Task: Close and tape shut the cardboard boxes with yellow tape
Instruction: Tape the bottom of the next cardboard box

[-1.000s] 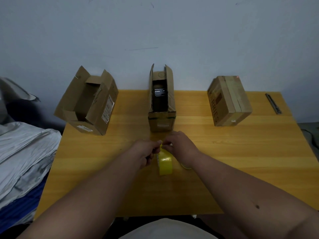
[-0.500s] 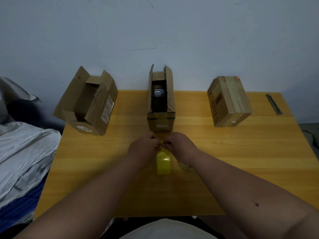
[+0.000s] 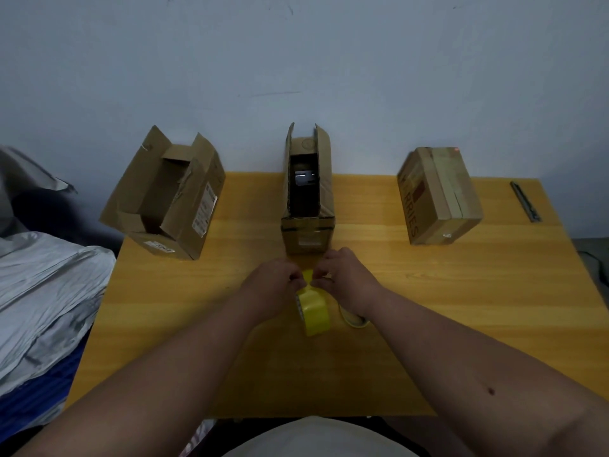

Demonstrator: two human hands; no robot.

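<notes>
Head view, table from the person's side. A yellow tape roll (image 3: 313, 311) stands on edge on the table (image 3: 461, 308), just in front of the person, its round faces turned left and right. Both hands meet at the top of the roll on its far side: the left hand (image 3: 275, 282) and the right hand (image 3: 346, 278) have their fingers curled together and pinch a short yellow tab of tape that rises from the roll between them. Neither hand is nearer; they sit level, one on each side.

Three boxes stand in a row beyond the hands. The middle box (image 3: 308, 196) is directly ahead of the tab, its long axis pointing away from the person, its flaps upright and a dark object showing inside. The left box (image 3: 164, 196) is open too and angled. The right box (image 3: 440, 196) is closed, with tape along its top seam; the tape's colour is hard to tell.

Judged step: freeing the tape end. The middle box lies straight along the pull line, so it looks the likeliest first target, though its flaps are not yet folded down.
</notes>
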